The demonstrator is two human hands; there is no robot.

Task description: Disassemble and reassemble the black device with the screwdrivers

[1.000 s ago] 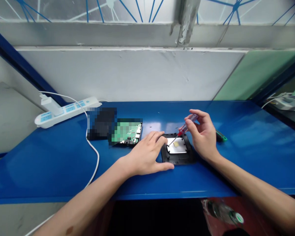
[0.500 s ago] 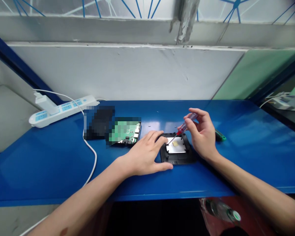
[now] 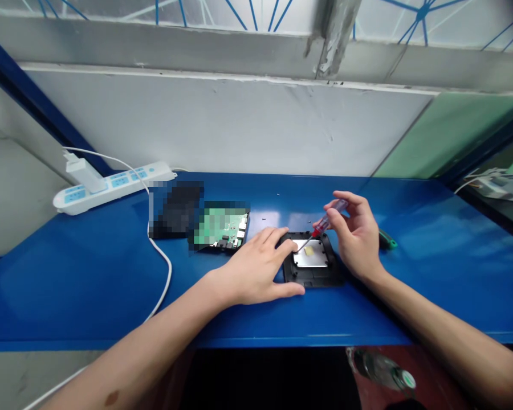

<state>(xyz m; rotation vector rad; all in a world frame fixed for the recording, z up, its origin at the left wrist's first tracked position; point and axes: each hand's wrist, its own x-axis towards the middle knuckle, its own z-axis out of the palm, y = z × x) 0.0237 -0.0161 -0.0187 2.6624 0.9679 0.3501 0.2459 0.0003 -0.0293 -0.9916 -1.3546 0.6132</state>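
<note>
A black square casing (image 3: 314, 275) with a silver plate (image 3: 311, 257) in its middle lies on the blue table (image 3: 68, 285). My left hand (image 3: 256, 267) rests flat against the casing's left edge, fingers spread, thumb along the front. My right hand (image 3: 357, 236) pinches a red-handled screwdriver (image 3: 325, 223), its tip down at the casing's far left corner, close to my left fingertips.
A green circuit board (image 3: 222, 228) and a blurred black object (image 3: 175, 209) lie left of the casing. A white power strip (image 3: 111, 188) with a plugged charger and white cable (image 3: 162, 267) sits at the far left. A green-handled tool (image 3: 387, 241) lies behind my right hand. A plastic bottle (image 3: 380, 373) shows below the table.
The hands keep their hold on the casing and screwdriver; only the view has shifted slightly.
</note>
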